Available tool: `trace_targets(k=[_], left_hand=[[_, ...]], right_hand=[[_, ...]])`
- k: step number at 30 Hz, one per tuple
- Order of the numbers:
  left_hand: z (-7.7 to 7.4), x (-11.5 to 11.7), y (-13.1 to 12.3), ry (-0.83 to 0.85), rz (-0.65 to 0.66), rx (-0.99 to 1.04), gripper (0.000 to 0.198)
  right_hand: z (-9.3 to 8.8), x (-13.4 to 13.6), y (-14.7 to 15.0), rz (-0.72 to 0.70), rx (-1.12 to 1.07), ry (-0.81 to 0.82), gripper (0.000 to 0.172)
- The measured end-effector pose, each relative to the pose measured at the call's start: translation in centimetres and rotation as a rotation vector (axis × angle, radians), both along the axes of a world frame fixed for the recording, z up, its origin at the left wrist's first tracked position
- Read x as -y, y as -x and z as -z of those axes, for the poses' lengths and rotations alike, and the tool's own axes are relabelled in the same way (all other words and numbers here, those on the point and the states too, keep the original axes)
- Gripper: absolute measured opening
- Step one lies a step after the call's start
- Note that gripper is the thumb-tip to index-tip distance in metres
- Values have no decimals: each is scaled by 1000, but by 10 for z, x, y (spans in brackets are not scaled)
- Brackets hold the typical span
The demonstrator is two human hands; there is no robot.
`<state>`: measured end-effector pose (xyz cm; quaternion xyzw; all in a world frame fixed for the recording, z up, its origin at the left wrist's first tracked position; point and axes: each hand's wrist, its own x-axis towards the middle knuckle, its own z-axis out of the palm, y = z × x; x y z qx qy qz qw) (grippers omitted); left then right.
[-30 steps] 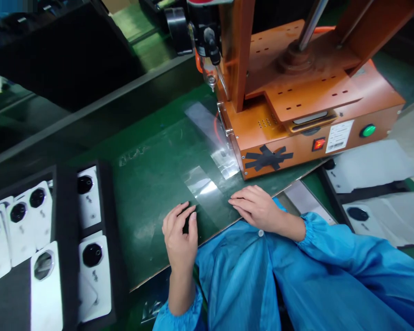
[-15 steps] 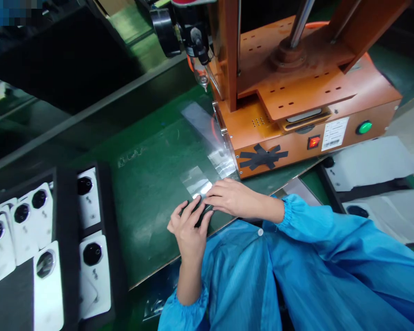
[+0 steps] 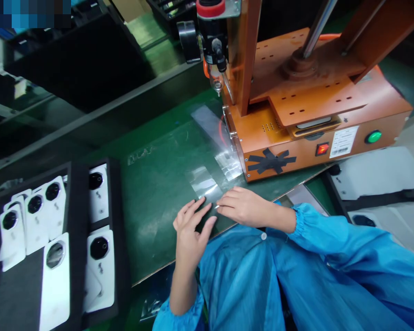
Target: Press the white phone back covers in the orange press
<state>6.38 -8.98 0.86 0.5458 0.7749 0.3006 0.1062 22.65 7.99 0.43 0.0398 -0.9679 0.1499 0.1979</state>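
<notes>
Smock cloth [image 3: 234, 276], blue, lies nearest me, on the near side of the press [image 3: 313, 110]. Just past it, off the press's near left corner, my left hand [image 3: 193, 225] has its fingers spread and loosely curved, the thumb apart. My right hand [image 3: 239, 207], closer to the press, has its fingers bunched; a bright sliver [image 3: 217, 207] shows at their tips, and I can't tell whether they grip it. Clear film [image 3: 204, 181] lies on the green bench [image 3: 152, 184] left of the press, by my fingertips; touching or not, I can't tell. A second strip [image 3: 229, 166] lies between it and the press. Well left of the press, black trays [image 3: 77, 202] hold white covers [image 3: 57, 280], some overlapping. At the press's near right, another tray [image 3: 341, 195] bears pale sheets [image 3: 379, 172]. Black tape [image 3: 272, 161] marks the press's front, left of its lit red switch [image 3: 322, 148] and green button [image 3: 373, 136].
</notes>
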Motion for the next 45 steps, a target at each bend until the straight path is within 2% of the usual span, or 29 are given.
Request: trace_targets(k=[2,4,7,10,17,23,28,32,35,39,42,45], left_hand=[[-3,-5,7,-74,-39,61,24],[-2,-14,12,-103,-118,-3,26],[6,-29,15,-16,-187,-179,40],[14,-38,16,5,-206,-238,37],[21,-36,18,-103,-194,-316,16],[17,-36,17,-67,-154,-365,21],[17,-35,17,-49,-115,-398,26],[20,-35,18,-68,-122,-405,25],[18,-37,17,-22,-131,-405,27],[11,-46,18,70,-134,-433,36],[7,-50,19,63,-125,-389,37],[8,-50,17,0,-145,-319,45]], right_hand=[[0,-1,3,57,-26,30,20],[-2,-3,10,155,-55,60,20],[-5,-5,26,285,-79,80,19],[-6,-9,42,325,-68,42,19],[-7,-17,51,202,21,-96,21],[-14,-16,44,125,-58,-352,27],[-10,-12,34,112,-42,-405,25],[-7,-9,26,168,-8,-340,23],[-15,-1,12,236,-79,-241,20],[-32,11,-14,342,-221,25,11],[-36,14,-23,385,-219,213,8],[-32,12,-16,381,-190,220,7]])
